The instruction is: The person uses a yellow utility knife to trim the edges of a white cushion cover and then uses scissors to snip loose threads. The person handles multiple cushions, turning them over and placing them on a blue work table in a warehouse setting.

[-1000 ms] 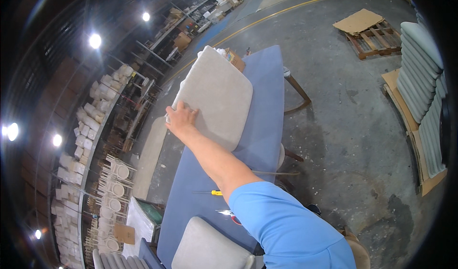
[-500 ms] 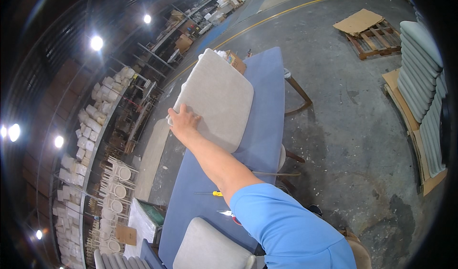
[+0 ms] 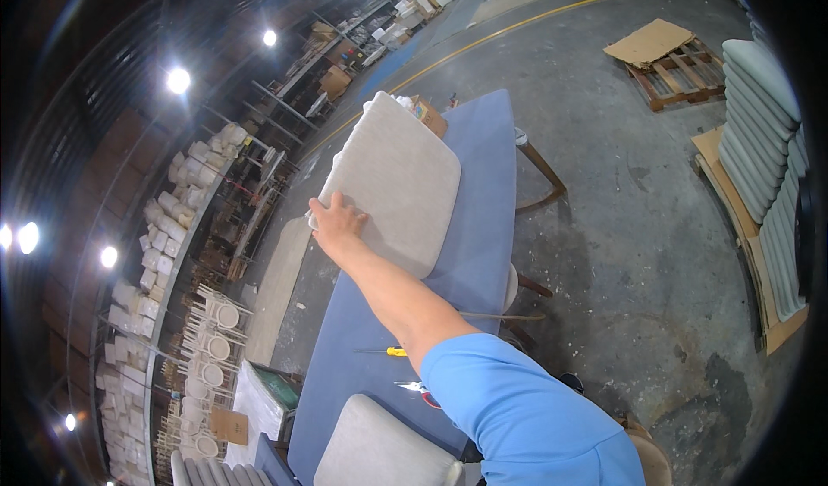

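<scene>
My right hand (image 3: 341, 230) is at the near left corner of a light grey upholstered seat pad (image 3: 401, 180). Its fingers curl on the pad's face and edge, gripping the corner; the underside of the grip is hidden. Whitish, ruffled material shows along the pad's left edge. Beneath lies a long table with a blue top (image 3: 487, 171). Nearer, beside my forearm, rest a screwdriver with a yellow handle (image 3: 396, 351) and red-handled scissors (image 3: 429, 399), partly covered by my sleeve. A second grey pad (image 3: 379, 447) sits at the table's near end. My left hand is out of view.
A cardboard box (image 3: 429, 117) stands behind the held pad. Stacked grey pads (image 3: 759, 132) rise at the right, near a wooden pallet (image 3: 677, 76) topped with cardboard. Pale chair frames (image 3: 211, 348) and shelves of wrapped goods line the left. More pads (image 3: 211, 470) are at the lower left.
The whole view has shifted slightly. My right hand stays at the same corner of the seat pad, its fingers a little differently placed.
</scene>
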Motion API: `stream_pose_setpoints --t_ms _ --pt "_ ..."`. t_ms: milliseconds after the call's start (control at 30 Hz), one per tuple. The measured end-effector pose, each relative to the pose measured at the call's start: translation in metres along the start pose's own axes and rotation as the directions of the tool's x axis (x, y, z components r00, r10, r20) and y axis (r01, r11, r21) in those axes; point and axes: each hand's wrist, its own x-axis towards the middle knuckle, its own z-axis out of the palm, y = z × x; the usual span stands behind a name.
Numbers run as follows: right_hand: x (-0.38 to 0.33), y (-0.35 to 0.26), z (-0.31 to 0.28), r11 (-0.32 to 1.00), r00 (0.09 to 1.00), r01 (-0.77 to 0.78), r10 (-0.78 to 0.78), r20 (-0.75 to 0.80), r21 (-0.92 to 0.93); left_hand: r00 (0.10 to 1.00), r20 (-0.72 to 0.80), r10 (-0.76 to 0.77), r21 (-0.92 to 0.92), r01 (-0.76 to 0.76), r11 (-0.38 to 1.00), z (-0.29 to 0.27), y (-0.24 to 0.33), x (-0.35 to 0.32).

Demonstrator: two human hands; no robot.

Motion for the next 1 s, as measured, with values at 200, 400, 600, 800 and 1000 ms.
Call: stream_pose_setpoints --t_ms 200,400,600,800,1000 --pt "-0.006 -0.001 -0.001 1.000 1.000 0.021 -0.021 -0.013 0.018 1.000 0.000 -0.003 -0.014 0.003 1.000 -0.006 -0.003 -0.004" --pt "-0.007 0.011 -0.002 0.996 0.989 0.061 -0.053 -0.135 0.057 1.000 0.026 -0.010 -0.036 0.011 0.999 -0.012 -0.009 -0.003" --pt "-0.027 0.029 -0.020 0.983 0.959 0.153 -0.124 -0.255 0.098 0.998 0.064 -0.016 -0.106 0.023 0.994 -0.032 -0.020 -0.008" --pt "-0.086 0.086 -0.061 0.965 0.891 0.214 -0.128 -0.436 0.153 0.994 -0.002 -0.106 -0.313 0.100 0.945 -0.067 -0.029 -0.011" --pt "-0.134 0.213 -0.164 0.974 0.724 0.171 -0.022 -0.689 0.149 0.949 -0.096 -0.302 -0.377 0.246 0.893 -0.055 -0.014 0.042"
